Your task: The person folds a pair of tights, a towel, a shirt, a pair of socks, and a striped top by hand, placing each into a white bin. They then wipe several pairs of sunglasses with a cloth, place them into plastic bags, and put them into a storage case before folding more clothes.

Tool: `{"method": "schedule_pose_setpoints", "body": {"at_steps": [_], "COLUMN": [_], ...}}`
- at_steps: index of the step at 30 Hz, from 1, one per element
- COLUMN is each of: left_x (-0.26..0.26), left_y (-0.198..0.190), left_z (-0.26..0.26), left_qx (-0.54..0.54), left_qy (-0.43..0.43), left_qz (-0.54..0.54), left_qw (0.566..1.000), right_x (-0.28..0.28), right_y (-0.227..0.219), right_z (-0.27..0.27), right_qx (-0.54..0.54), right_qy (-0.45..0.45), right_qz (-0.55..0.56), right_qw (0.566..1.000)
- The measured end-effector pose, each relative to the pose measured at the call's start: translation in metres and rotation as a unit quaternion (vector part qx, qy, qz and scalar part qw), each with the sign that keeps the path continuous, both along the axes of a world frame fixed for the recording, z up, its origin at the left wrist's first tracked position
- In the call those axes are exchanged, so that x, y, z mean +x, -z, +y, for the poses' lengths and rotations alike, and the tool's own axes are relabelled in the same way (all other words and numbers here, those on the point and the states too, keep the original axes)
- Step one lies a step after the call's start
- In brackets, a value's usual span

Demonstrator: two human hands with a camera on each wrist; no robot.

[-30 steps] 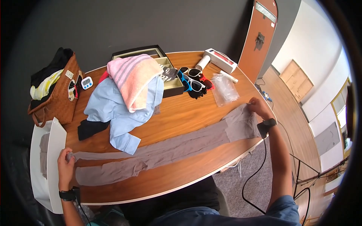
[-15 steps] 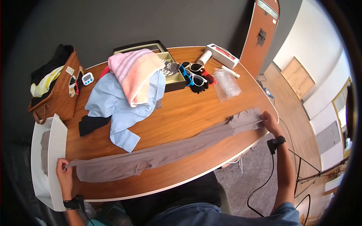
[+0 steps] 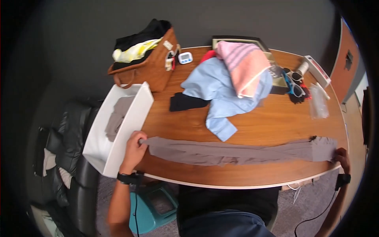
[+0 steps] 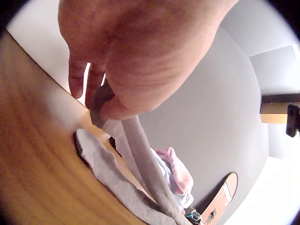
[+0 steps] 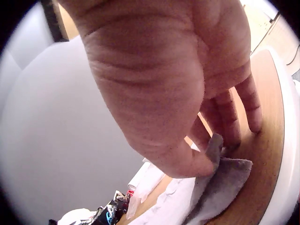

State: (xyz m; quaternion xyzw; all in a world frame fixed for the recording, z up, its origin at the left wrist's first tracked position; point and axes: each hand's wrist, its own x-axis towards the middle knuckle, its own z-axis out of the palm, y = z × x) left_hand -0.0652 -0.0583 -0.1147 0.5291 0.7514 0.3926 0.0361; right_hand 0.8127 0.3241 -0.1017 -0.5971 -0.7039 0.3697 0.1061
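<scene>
A pair of long grey tights (image 3: 241, 153) lies stretched across the front of the wooden table. My left hand (image 3: 133, 152) pinches a foot end between thumb and fingers, beside the white box. In the left wrist view, the held leg (image 4: 146, 161) runs up to the thumb while the other leg (image 4: 110, 171) lies along the tabletop. At the far right my right hand (image 3: 343, 160) holds the waist end. The right wrist view shows its thumb pinching a corner of the grey fabric (image 5: 227, 180), the other fingers reaching down to the wood.
A white box (image 3: 98, 146) with folded grey cloth (image 3: 119, 114) stands at the left, behind it a brown bag (image 3: 158, 73) of clothes. Further back lie a timer (image 3: 185, 58), light-blue shirt (image 3: 213, 81), striped towel (image 3: 246, 65), sunglasses (image 3: 297, 90) and clear plastic bag (image 3: 319, 104).
The tights' broad waist end has narrowed as my right hand moved toward the table's front edge, and the legs now lie closer together. The head view has turned left.
</scene>
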Motion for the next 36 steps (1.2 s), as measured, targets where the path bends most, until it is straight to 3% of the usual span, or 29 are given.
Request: {"method": "schedule_pose_setpoints", "body": {"at_steps": [2,3,5,8,9,10,11,13,17,19,23,25,29,30,31,32,33,34,35,36], "left_x": [0.007,0.009,0.010,0.007,0.010,0.013,0.014,0.016,0.002,0.007,0.022,0.021,0.023,0.023,0.023,0.023,0.019,0.013,0.015,0.017], "left_y": [-0.010,-0.013,-0.017,-0.018,-0.021,-0.023,-0.020,-0.012,0.003,0.006,-0.007,0.000,0.003,0.002,0.000,-0.009,-0.012,0.005,0.006,0.004], "left_z": [-0.001,-0.001,-0.003,-0.002,-0.001,0.001,0.003,0.005,0.001,0.003,0.004,-0.002,-0.004,-0.005,-0.005,-0.008,-0.009,-0.011,-0.010,-0.005], "left_qx": [-0.014,-0.023,-0.043,-0.072,-0.092,-0.111,-0.111,0.038,0.029,0.100,0.153,0.010,0.028,0.002,-0.022,-0.093,-0.158,-0.085,-0.059,-0.060], "left_qy": [-0.019,-0.025,-0.034,-0.039,-0.056,-0.071,-0.071,-0.053,-0.104,-0.119,-0.105,-0.144,-0.145,-0.127,-0.107,-0.089,-0.061,-0.054,-0.057,-0.100], "left_qz": [-0.005,-0.017,-0.020,-0.023,-0.158,-0.290,-0.289,-0.447,-0.416,-0.318,-0.328,-0.258,-0.296,-0.281,-0.266,-0.182,-0.099,-0.095,-0.063,-0.074], "left_qw": [1.000,0.999,0.998,0.996,0.982,0.948,0.948,0.892,0.903,0.935,0.926,0.955,0.944,0.951,0.958,0.975,0.981,0.990,0.995,0.990], "right_x": [-0.052,-0.047,-0.023,-0.048,-0.046,-0.043,-0.042,-0.057,-0.063,-0.050,-0.027,-0.028,-0.023,-0.018,-0.013,0.024,0.017,0.015,0.024,-0.015], "right_y": [-0.027,-0.019,-0.001,-0.008,-0.008,-0.007,-0.007,-0.013,-0.014,-0.002,0.018,0.018,0.017,0.017,0.023,0.054,0.049,0.054,0.052,0.023], "right_z": [-0.031,-0.026,-0.014,-0.019,-0.017,-0.013,-0.011,-0.019,-0.025,-0.021,-0.008,-0.010,-0.004,-0.001,0.003,0.027,0.023,0.025,0.033,0.022], "right_qx": [0.020,0.019,0.038,0.063,0.062,0.081,0.099,0.099,0.119,0.132,0.108,0.118,0.106,0.097,0.114,0.187,0.073,0.093,0.115,0.056], "right_qy": [0.093,0.087,0.188,0.189,0.189,0.111,0.032,0.049,0.073,0.069,0.061,0.063,0.046,0.037,0.040,0.028,0.145,0.202,0.128,0.100], "right_qz": [0.037,0.040,0.095,0.050,0.050,-0.010,-0.069,-0.062,-0.031,-0.023,0.029,0.026,-0.035,-0.065,-0.025,-0.002,0.092,0.109,-0.041,-0.099], "right_qw": [0.995,0.995,0.977,0.979,0.979,0.990,0.992,0.992,0.990,0.989,0.992,0.991,0.993,0.992,0.992,0.982,0.982,0.969,0.984,0.989]}}
